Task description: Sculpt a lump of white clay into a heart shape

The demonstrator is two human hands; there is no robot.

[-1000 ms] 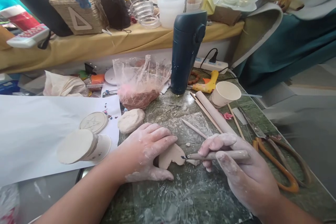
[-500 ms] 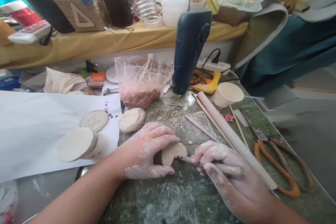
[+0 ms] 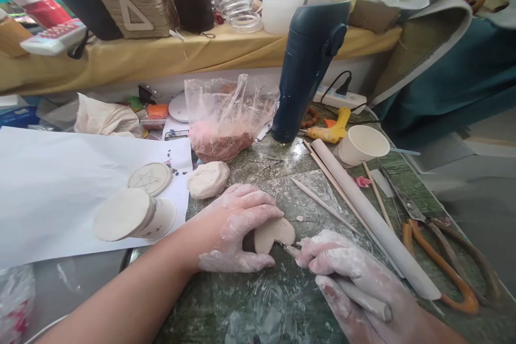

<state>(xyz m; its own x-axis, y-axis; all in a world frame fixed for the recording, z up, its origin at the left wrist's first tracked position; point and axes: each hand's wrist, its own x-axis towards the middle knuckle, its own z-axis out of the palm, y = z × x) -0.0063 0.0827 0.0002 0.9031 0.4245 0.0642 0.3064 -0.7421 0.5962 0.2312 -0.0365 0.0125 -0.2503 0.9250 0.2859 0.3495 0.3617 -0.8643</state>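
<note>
A small heart-like piece of white clay (image 3: 276, 233) lies flat on the dusty green tabletop. My left hand (image 3: 239, 226), powdered white, curves round its left side, fingers on the far edge and thumb by the near one. Pinched in my right hand (image 3: 350, 266) is a clay tool (image 3: 365, 298) with a pale round handle. Its dark tip is at the notch in the clay's right-hand edge; whether it cuts in is too small to tell. Behind my left hand sits a thick lump of clay (image 3: 208, 179). A clay crumb (image 3: 299, 219) rests just beyond the piece.
To the right lie a pale rolling rod (image 3: 374, 220), a pointed stick (image 3: 322, 204), orange-handled scissors (image 3: 439, 263) and a paper cup (image 3: 363, 145). A dark blue flask (image 3: 308, 70) stands behind. On the left, white paper (image 3: 52, 188) bears a clay-topped cup (image 3: 124, 215) and a star-marked disc (image 3: 150, 178).
The tool's tip has swung toward the near side of the notch, its handle now angled more toward me. My left hand still steadies the clay. The whole view has shifted slightly.
</note>
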